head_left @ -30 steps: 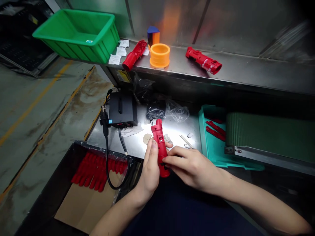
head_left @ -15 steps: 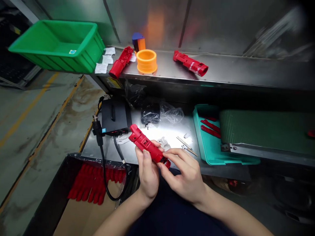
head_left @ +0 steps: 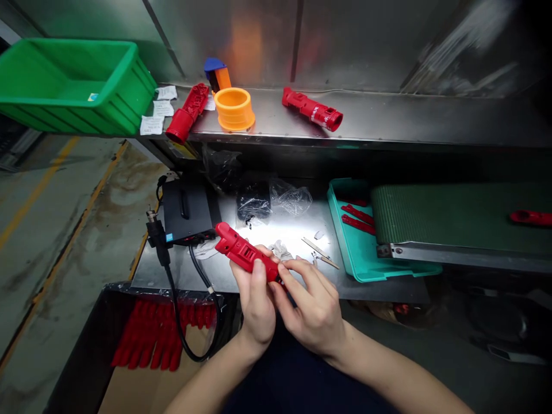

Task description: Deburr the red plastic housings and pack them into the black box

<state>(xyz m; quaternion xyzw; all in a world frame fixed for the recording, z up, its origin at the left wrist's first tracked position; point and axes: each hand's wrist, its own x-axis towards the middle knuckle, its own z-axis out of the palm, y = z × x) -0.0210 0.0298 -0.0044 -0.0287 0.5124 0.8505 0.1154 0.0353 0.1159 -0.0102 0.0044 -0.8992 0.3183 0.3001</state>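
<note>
1. Left hand point(head_left: 255, 305): curled closed around the middle of the red moulded plastic housing point(head_left: 241, 251), thumb lying across its side.
2. Right hand point(head_left: 311, 307): narrow pinch at the housing's lower end, with the right fingertips point(head_left: 284, 272) on the plastic. Steadying the body in the left hand's wrap while the right works at that end appears the surest handling.
3. Housing: held tilted above the brushed-steel worktop point(head_left: 297, 227), not touching it, its far end pointing toward the black rectangular power unit point(head_left: 187, 213).
4. Just beyond the hands: crumpled white material point(head_left: 280, 250) and a slim metal tool point(head_left: 319, 253), both on the worktop.
5. Farther back: clear plastic bags point(head_left: 290, 198) and a black cable point(head_left: 181, 305) running down from a black handpiece point(head_left: 156, 236).
6. Right: a teal plastic tray point(head_left: 349, 259) holding slim red parts point(head_left: 357, 224), beside a green conveyor belt point(head_left: 448, 215).
7. Upper steel shelf point(head_left: 388, 118): two red housings point(head_left: 313, 109) point(head_left: 187, 112), an orange ring point(head_left: 234, 109), and a green plastic crate point(head_left: 73, 86).
8. Below left: a lined carton with a row of red parts point(head_left: 150, 339).
</note>
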